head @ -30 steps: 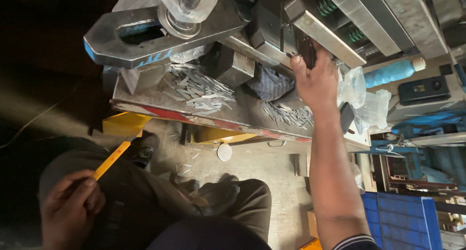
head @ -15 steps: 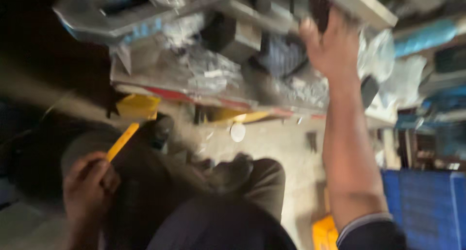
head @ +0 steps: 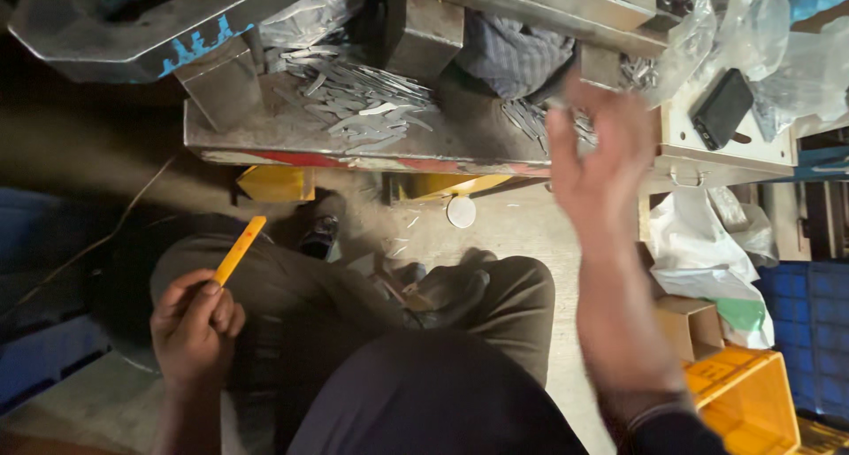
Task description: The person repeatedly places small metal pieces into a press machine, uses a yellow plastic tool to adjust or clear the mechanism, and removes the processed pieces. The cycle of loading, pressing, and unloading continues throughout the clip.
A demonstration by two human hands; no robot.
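My left hand [head: 193, 327] rests above my left thigh and pinches a flat yellow stick [head: 239, 249] that points up toward the machine. My right hand [head: 594, 159] hangs in the air in front of the metal machine bed [head: 265, 141], fingers spread and blurred, with nothing seen in it. Behind its fingers lies a small pile of thin metal strips [head: 531, 117]. A larger heap of the same strips [head: 358, 106] covers the middle of the bed. My knees and shoes fill the lower middle of the view.
A heavy steel press frame [head: 159, 22] overhangs the bed. A black phone [head: 722, 107] lies on a pale ledge at right among clear plastic bags [head: 752, 17]. A yellow crate [head: 743, 406], a cardboard box [head: 685, 327], blue crates [head: 809, 331] and a round disc [head: 461, 211] sit on the floor.
My right hand has come back from the upper part of the machine toward me and its fingers have spread. My left hand still holds the yellow stick. The camera has tilted down.
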